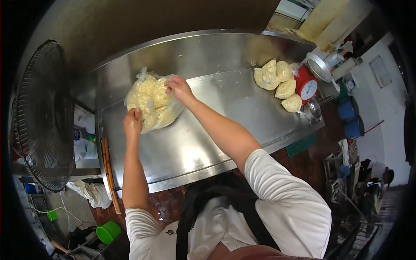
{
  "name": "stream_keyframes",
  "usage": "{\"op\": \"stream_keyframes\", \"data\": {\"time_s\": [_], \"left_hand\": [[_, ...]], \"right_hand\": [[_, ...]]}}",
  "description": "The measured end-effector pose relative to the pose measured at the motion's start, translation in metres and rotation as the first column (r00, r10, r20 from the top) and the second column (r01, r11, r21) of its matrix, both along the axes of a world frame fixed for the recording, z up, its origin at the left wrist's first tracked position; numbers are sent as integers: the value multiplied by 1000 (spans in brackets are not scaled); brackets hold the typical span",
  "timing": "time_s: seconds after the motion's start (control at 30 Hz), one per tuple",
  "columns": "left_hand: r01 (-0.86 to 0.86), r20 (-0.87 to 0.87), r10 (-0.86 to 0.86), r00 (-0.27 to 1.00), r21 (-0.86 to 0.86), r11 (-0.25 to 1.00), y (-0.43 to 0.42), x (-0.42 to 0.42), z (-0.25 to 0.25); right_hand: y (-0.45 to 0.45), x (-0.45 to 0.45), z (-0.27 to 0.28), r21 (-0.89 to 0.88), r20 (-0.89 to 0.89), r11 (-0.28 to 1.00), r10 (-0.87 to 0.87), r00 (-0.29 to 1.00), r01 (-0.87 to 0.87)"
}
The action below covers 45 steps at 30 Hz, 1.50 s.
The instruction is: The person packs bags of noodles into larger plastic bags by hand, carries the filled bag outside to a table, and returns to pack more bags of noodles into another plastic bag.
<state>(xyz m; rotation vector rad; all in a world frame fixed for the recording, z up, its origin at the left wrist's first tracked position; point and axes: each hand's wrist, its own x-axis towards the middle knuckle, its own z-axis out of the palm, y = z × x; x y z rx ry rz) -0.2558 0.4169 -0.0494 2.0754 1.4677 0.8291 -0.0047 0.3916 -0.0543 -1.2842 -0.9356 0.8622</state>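
A large clear plastic bag (149,104) lies on the left part of the steel table, with smaller bundles of pale yellow, stringy food inside. My left hand (132,122) is closed in a pinch on the bag's near left edge. On its right side, my right hand (179,90) pinches the plastic with bent fingers. Toward the right end of the table, several tied bags of the same pale yellow food (284,89) sit in a cluster, apart from both hands.
Beside the cluster stands a red dial scale (307,86) with a metal pan (319,66). A metal bowl (313,110) is near the steel table's (225,117) right end. Wooden poles (109,169) lean at its left edge, near a large fan (43,117). A green bucket (108,232) is below.
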Motion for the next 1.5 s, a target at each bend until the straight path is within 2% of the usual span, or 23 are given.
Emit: {"op": "stream_keyframes", "data": {"time_s": [0.03,0.1,0.13,0.23,0.27,0.33,0.43,0.5,0.57,0.67,0.77,0.8,0.83,0.9,1.0,1.07,1.1,1.13,1.17,1.23,1.27,1.37,1.5], "left_hand": [[7,0,-7,1000,-35,999,0,-3,-3],[9,212,7,977,-73,997,7,-4,-19],[10,314,20,949,-95,995,8,-9,-24],[109,447,10,895,-240,965,-15,9,25],[68,411,28,911,-216,974,-23,13,39],[119,392,-51,919,-152,981,-35,18,48],[262,274,-223,936,-114,958,-69,30,50],[420,407,-303,861,-235,877,-106,42,12],[365,-91,-366,926,-33,931,-149,43,41],[296,2,-301,954,170,940,-186,29,32],[527,241,-527,815,70,847,-163,-24,30],[410,432,-329,840,-108,906,-152,-44,21],[313,569,-92,817,-305,899,-140,-67,3],[76,665,346,662,-519,852,-106,-107,-80],[45,423,611,669,-843,536,-82,-104,-158],[387,646,569,508,-762,520,-92,-77,-192],[550,733,547,404,-673,495,-95,-61,-204],[502,702,597,389,-704,501,-107,-46,-194],[502,671,633,387,-729,466,-121,-32,-167],[725,796,574,190,-508,465,-139,-4,-131],[679,750,616,242,-584,445,-153,-2,-126],[651,753,558,348,-622,435,-178,28,-124],[774,786,474,397,-564,287,-224,93,-96]], "right_hand": [[-7,-7,-2,-3,-101,999,-39,994,39],[-33,-29,-14,-7,-298,993,-111,948,114],[-47,-36,2,8,-348,999,-42,937,48],[-72,-49,48,41,-217,999,42,975,-34],[-75,-48,64,45,-230,998,62,971,-53],[-93,-55,76,20,-273,996,90,958,-87],[-118,-71,69,-143,-377,979,83,923,-146],[-126,-68,39,-259,-452,939,89,888,-226],[-139,-66,23,-318,-495,895,124,860,-312],[-154,-70,47,-21,-783,901,255,567,-434],[-153,-78,24,51,-823,962,194,535,-270],[-153,-80,24,2,-837,977,118,534,-213],[-157,-81,28,-37,-795,971,114,596,-235],[-174,-76,42,-133,-690,956,100,717,-261],[-214,-69,51,-194,-616,943,99,782,-272],[-238,-53,44,-237,-571,932,95,815,-275],[-249,-50,36,-348,-489,907,40,871,-237],[-255,-48,35,-445,-388,878,-14,921,-174],[-261,-39,31,-446,-335,867,67,940,-222],[-264,-29,68,-483,-99,845,206,973,-228],[-268,-21,68,-443,-157,863,194,968,-245],[-290,2,109,-408,-68,887,207,976,-217],[-351,46,161,-329,-68,931,141,988,-155]]}}
